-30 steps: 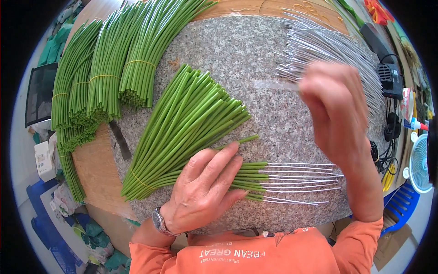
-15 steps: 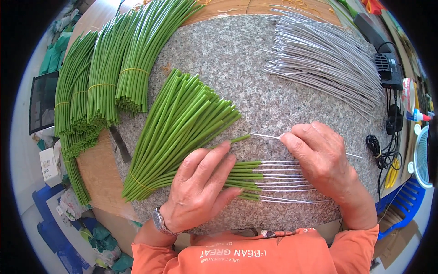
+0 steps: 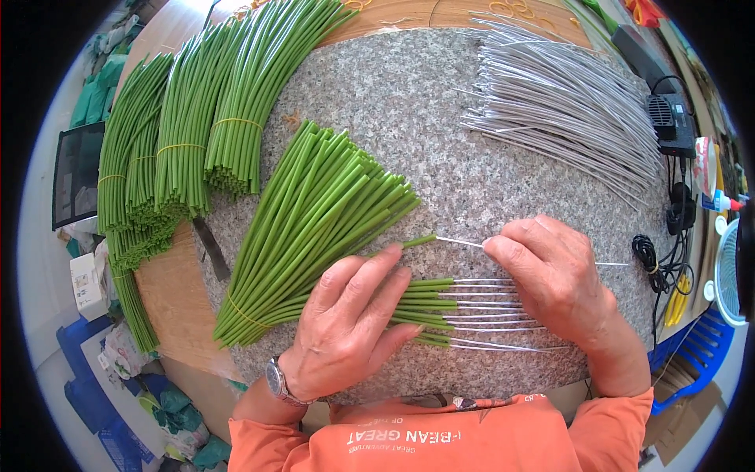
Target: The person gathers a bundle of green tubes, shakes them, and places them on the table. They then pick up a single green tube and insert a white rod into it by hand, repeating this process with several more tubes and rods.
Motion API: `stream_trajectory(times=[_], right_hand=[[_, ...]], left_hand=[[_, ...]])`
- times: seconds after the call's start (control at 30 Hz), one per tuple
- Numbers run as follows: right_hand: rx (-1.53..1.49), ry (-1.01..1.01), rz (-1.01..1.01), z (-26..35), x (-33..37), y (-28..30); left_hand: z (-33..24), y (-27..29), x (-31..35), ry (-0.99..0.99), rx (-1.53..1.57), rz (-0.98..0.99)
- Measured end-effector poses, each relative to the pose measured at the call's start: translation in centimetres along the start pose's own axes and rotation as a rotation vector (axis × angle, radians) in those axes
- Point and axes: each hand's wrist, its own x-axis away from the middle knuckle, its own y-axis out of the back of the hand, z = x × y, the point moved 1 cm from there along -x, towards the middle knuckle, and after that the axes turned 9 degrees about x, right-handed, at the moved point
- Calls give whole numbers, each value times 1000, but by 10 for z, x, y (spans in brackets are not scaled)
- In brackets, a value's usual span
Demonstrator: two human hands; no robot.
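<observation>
Pinching a silver wire point(image 3: 460, 241) between thumb and fingers, the right hand point(image 3: 554, 271) I'm watching remotely holds its tip at the mouth of a green tube point(image 3: 421, 241) on the slab point(image 3: 393, 86). The left hand point(image 3: 346, 322) lies with fingers extended over the neighbouring tubes, not clenched. Pale lettering point(image 3: 409, 438) (upside down from my viewpoint) crosses the orange shirt point(image 3: 511, 433). One second ago, I had the right hand blurred beside the wire pile point(image 3: 558, 110); the left has barely shifted. Smooth, slender stems fan from a yellow band point(image 3: 250, 316) over speckled grey stone.
</observation>
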Motion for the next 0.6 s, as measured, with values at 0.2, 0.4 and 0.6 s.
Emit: stream_trajectory(times=[0.2,0.4,0.6], right_hand=[[-76,17,21,-6,-9,-4],[-173,61,63,7,-18,-16],[-262,56,-13,34,-21,-26]], left_hand=[[1,-1,4,2,19,-14],[-5,4,1,-10,-3,7],[-4,4,8,-53,71,10]])
